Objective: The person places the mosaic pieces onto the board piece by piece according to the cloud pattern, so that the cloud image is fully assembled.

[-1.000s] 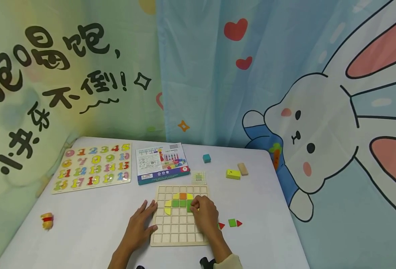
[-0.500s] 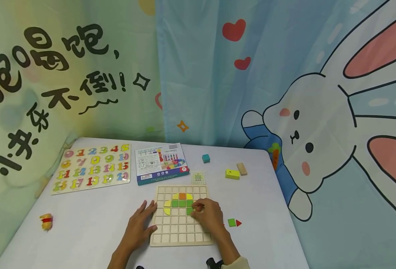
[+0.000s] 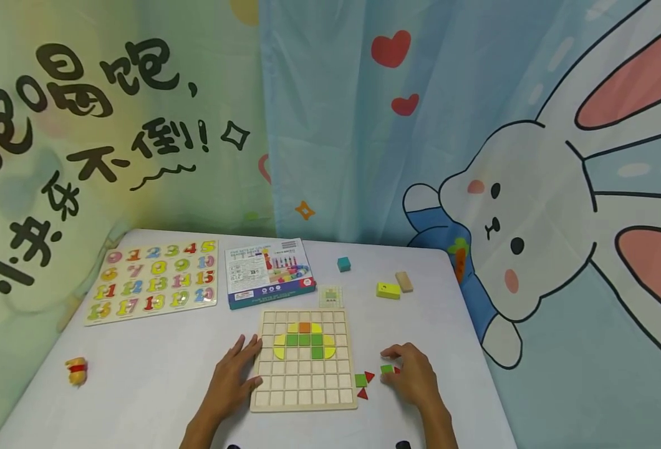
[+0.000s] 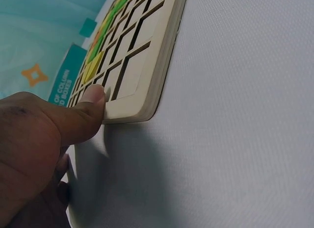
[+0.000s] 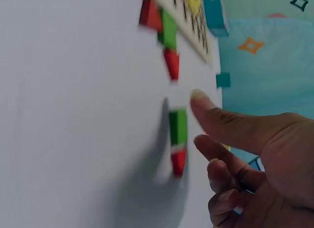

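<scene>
My left hand rests at the left edge of a wooden grid board, fingers spread, its thumb touching the rim in the left wrist view. Green squares, an orange square and yellow curved pieces form a pattern in the board's upper cells. Right of the board, my right hand hovers at a loose green block, thumb and index finger apart with nothing between them. A red triangular block lies against that green one. Nearer the board sit another green block and two red triangles, one of them a red triangle in front.
A small pattern card lies behind the board, with a box and a number puzzle board farther left. A teal cube, a yellow block and a wooden block stand behind. A small bear figure lies left.
My right hand has left the board and moved right to the loose green and red blocks. Yellow pieces now show beside the green squares on the pattern's right. My left hand has stayed.
</scene>
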Demonstrator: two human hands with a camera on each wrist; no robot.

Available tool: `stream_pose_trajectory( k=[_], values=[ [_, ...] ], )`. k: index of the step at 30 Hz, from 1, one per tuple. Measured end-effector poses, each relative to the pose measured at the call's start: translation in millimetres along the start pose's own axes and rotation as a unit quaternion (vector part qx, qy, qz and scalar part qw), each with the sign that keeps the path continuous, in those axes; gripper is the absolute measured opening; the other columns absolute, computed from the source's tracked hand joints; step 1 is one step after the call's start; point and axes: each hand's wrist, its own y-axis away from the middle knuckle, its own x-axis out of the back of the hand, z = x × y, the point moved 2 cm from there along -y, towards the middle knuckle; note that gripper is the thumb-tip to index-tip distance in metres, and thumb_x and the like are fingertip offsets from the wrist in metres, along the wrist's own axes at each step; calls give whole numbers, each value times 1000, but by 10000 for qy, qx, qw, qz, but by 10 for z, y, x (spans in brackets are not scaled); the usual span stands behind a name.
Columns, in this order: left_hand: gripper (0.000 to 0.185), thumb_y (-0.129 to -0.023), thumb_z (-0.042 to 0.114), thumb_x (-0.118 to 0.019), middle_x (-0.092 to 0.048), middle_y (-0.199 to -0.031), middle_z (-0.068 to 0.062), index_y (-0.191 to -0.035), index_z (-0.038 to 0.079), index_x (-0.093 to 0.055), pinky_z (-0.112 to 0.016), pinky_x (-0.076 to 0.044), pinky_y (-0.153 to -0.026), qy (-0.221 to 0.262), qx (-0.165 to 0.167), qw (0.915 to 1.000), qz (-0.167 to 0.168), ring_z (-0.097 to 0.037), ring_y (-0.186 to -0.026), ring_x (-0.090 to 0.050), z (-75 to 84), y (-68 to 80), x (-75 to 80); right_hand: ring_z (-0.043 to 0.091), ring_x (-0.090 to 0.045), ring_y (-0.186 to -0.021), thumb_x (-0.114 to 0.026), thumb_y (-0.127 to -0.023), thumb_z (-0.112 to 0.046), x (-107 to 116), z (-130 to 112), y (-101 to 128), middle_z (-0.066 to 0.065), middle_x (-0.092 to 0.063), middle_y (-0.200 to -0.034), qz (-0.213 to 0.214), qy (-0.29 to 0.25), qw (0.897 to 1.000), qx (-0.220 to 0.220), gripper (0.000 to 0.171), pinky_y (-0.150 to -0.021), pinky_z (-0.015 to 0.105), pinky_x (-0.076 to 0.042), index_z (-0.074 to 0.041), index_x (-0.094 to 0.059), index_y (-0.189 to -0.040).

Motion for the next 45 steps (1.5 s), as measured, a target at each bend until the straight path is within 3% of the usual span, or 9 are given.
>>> stream_pose_trajectory(
  k=[3,7,14,21,25,30,36,45],
  values=[
    [82,-82,8,-88,-45,-167,-8,-156,10,-53,-71,-28,-127,17,50,10000,-45,-44,-160,-31,1,0,6,23,-67,-99,-92,-78,-3,14,95,2,2,-71,-101,-79,226,9997,12,33,-96,55,-58,-14,-80,-107],
    [82,-83,9,-88,-45,-168,-7,-157,11,-52,-71,-27,-127,29,54,9999,-85,-43,-161,-30,0,-11,2,17,-60,-84,-91,-79,-5,-30,134,-12,-2,-67,-88,16,288,9995,112,25,-78,44,-57,-16,-78,-98],
    [81,-83,7,-87,-44,-168,-7,-157,11,-53,-71,-27,-127,36,80,9999,-110,-43,-161,-30,5,-8,-2,15,-61,-80,-95,-74,-7,-73,3,-18,-4,-70,-83,447,83,9983,378,26,-69,37,-50,-17,-71,-80],
    [81,-83,7,-87,-45,-168,-7,-157,11,-53,-71,-26,-127,49,120,9998,-119,-43,-161,-29,13,-4,-4,11,-49,-70,-84,-87,-5,-249,-276,-3,-6,-60,-82,291,-740,9947,659,24,-58,25,-39,-21,-74,-102],
    [81,-83,7,-87,-44,-168,-6,-157,11,-53,-71,-26,-127,57,143,9998,-135,-42,-162,-29,8,-3,-8,8,-49,-64,-84,-88,-7,-395,-484,13,-7,-63,-82,202,-1058,9896,955,21,-52,22,-38,-22,-74,-100],
    [81,-82,8,-88,-46,-167,-8,-155,10,-54,-72,-28,-126,10,78,9999,-74,-44,-160,-31,11,0,-7,5,-48,-59,-87,-87,-14,-589,-772,-2,-8,-66,-80,282,-1180,9843,1286,18,-50,22,-36,-22,-73,-96],
    [81,-83,8,-87,-44,-168,-6,-156,11,-53,-71,-26,-127,43,151,9998,-129,-43,-161,-30,12,-8,-7,3,-57,-68,-86,-90,-22,-842,-1073,-79,-14,-68,-76,172,-1039,9832,1491,15,-58,24,-44,-24,-72,-96],
    [80,-84,8,-87,-44,-168,-7,-156,11,-53,-70,-26,-128,60,155,9997,-158,-43,-161,-29,23,-4,3,3,-54,-67,-88,-86,-17,-956,-1235,-135,-12,-61,-75,457,-555,9854,1544,19,-57,25,-43,-24,-71,-82]
  ],
)
